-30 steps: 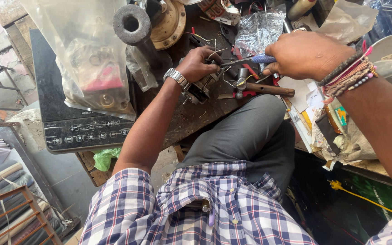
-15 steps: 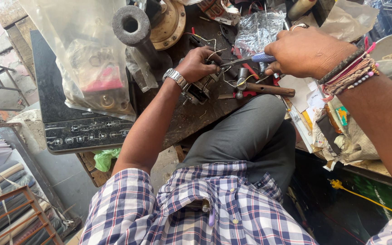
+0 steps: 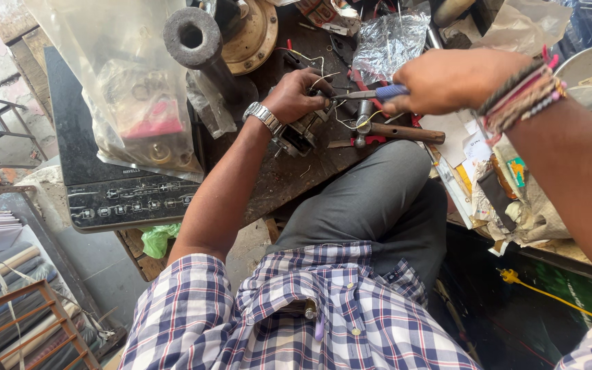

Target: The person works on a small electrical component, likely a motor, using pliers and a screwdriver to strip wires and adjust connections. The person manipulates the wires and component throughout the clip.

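Motor part (image 3: 297,136), a small metal assembly with thin wires coming off it, sits at the near edge of the cluttered dark workbench (image 3: 289,179), just beyond the person's grey-trousered knee. The left hand (image 3: 294,96), a metal watch on its wrist, is closed around the top of that part and steadies it against the bench. The right hand (image 3: 447,81), with threaded bands at the wrist, is wrapped tight around the blue handle of a pair of pliers (image 3: 364,94) whose tip reaches in to the wires beside the left fingers. Judging from this, the work is in the middle: the part is held and the tool is at the wires, but loose strands still stick out and nothing looks closed up. Just right of the part lies a hammer (image 3: 395,130) with a wooden handle, untouched. To the left, a black induction cooktop (image 3: 104,185) leans under a clear plastic bag. Farther back stand a dark metal pipe (image 3: 196,41), a brass-coloured disc (image 3: 251,38) and crumpled clear wrapping (image 3: 388,41).
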